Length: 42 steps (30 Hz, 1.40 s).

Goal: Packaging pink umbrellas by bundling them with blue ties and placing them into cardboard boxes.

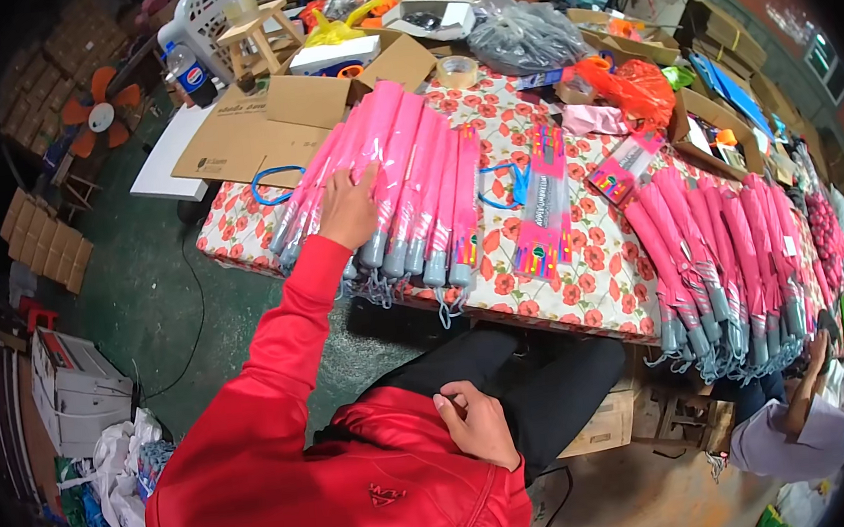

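Note:
My left hand (349, 210) lies with its fingers spread on a row of pink folded umbrellas (399, 155) at the table's near left. They have grey handles with cord loops hanging over the edge, and shiny clear plastic covers some of them. In my lap rests my right hand (478, 425), its fingers loosely bent and apart, holding nothing. Right of the row lie printed pink packaging sleeves (541, 203) and a blue strap (508, 188). Another pile of pink umbrellas (727, 247), handles toward me, lies at the table's right end.
The flowered tablecloth (505, 291) covers the table. Behind the umbrellas stand an open cardboard box (307, 101), a tape roll (456, 72), a grey plastic bag (526, 36) and a red bag (640, 89). A co-worker's arm (805, 391) shows at right. A fan (102, 116) stands left.

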Motion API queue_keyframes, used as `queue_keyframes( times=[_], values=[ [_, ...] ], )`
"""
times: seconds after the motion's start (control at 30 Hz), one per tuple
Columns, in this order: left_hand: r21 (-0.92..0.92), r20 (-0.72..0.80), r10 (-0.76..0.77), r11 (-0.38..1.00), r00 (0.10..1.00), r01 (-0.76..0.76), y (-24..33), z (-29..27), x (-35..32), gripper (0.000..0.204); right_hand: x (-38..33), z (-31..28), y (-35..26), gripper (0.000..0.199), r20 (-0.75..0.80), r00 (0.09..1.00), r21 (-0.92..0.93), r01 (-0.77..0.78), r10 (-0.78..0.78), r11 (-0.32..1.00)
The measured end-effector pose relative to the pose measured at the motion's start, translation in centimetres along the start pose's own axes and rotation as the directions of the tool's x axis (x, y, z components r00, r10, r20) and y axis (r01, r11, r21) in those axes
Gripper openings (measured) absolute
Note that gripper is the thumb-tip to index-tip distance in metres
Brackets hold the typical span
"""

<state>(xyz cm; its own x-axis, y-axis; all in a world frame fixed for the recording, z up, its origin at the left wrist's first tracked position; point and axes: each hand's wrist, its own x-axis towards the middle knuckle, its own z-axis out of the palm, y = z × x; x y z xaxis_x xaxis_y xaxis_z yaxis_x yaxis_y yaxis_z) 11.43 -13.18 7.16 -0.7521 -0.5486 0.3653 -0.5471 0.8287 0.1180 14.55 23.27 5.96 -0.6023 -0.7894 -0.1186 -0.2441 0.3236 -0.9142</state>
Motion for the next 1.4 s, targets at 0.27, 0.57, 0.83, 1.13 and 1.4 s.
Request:
queue_keyframes(
  times=[0.27,0.57,0.83,1.13,1.4],
  values=[
    [-0.758,0.065,-0.026,0.648,0.998,0.066,11.4,-0.8,-3.6,0.021,0.4,-0.3,1.9,0.023,-0.07,0.998,0.053,0.006,-0.003,0.999],
    [-0.401,0.271,0.032,0.912,0.962,0.083,21.1,10.5,-0.5,0.042,0.2,-1.6,2.6,0.026,-0.083,0.987,0.072,-0.133,0.139,0.988],
    [-0.481,0.36,0.181,0.876,0.915,0.016,19.2,11.8,-0.2,0.025,1.8,-5.7,3.6,0.02,-0.204,0.957,0.148,-0.178,0.206,0.973],
    [-0.459,0.164,0.065,0.888,0.984,0.018,19.4,8.9,-0.3,0.016,7.7,-15.6,6.6,0.022,-0.919,0.358,0.149,-0.077,0.167,0.986],
    [-0.731,0.665,0.003,0.207,0.747,0.65,18.1,8.1,-1.4,0.023,9.0,-27.1,9.9,0.044,-0.898,0.192,-0.4,-0.733,-0.397,0.55]
  ],
)
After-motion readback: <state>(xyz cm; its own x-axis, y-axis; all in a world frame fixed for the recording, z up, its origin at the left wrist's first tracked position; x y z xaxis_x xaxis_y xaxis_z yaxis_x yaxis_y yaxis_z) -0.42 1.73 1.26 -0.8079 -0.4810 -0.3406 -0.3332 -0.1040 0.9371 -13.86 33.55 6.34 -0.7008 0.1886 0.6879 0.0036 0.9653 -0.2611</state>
